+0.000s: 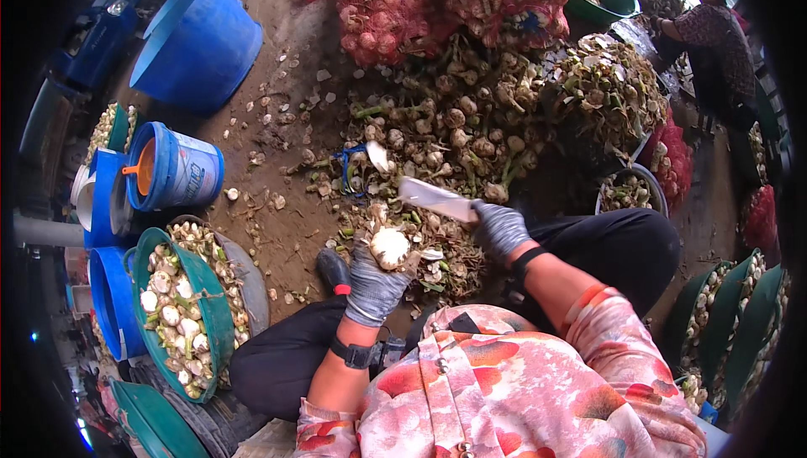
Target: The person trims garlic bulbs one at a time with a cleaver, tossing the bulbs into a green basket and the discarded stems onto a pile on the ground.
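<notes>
Head view: gripping a garlic bulb (pixel 390 248) in the left hand (pixel 375 288), above trimmings (pixel 450 263) littering a brown floor (pixel 273 185). Clenching a broad-bladed knife (pixel 435 201) in the right hand (pixel 503 229). Facing heaped garlic (pixel 466 134) and red mesh sacks (pixel 382 16), with a blue tub (pixel 206 50) off left.

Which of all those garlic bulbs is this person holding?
The garlic bulb in the gloved left hand, its pale round face turned up; the right hand holds a knife, and the bulbs in the pile ahead lie loose.
</notes>
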The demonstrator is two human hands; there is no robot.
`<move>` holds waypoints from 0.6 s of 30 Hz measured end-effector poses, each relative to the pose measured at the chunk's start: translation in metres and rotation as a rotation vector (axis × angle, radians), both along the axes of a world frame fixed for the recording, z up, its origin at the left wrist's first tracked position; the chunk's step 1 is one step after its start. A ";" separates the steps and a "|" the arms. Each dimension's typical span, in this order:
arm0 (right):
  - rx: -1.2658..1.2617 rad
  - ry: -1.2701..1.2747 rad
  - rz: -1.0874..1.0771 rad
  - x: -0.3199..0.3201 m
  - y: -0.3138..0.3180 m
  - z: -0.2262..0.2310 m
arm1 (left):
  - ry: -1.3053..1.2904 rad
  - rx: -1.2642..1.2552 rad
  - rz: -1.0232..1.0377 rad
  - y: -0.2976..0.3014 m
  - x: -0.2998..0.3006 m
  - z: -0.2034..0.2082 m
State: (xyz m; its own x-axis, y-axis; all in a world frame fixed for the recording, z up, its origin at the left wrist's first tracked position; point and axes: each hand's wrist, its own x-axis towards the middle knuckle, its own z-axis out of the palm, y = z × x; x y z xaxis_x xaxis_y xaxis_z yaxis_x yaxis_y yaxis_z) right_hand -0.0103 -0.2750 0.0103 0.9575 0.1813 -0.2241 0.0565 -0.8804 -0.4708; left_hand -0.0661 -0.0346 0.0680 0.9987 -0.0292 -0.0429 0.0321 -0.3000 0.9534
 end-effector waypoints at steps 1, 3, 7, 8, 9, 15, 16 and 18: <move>0.002 -0.006 -0.022 0.002 -0.008 -0.003 | -0.006 0.024 0.005 0.004 0.000 0.005; 0.040 -0.033 -0.074 0.005 -0.004 0.005 | 0.217 -0.494 0.075 0.003 0.004 0.004; 0.658 0.150 -0.086 -0.012 0.025 0.027 | 0.050 -0.186 0.063 -0.005 0.008 -0.008; 0.858 0.218 -0.089 -0.016 0.035 0.033 | -0.018 -0.195 0.067 -0.006 0.007 -0.017; 0.994 0.261 -0.084 -0.016 0.043 0.037 | -0.099 0.026 -0.022 -0.004 0.011 -0.021; 1.091 0.361 -0.110 -0.009 0.046 0.062 | 0.066 -0.362 -0.042 -0.013 0.013 -0.010; 0.952 0.316 -0.082 -0.006 0.040 0.061 | 0.159 -0.563 -0.049 -0.011 0.016 -0.010; 0.939 0.081 0.002 -0.007 0.046 0.058 | 0.343 -0.912 -0.042 -0.001 0.022 -0.013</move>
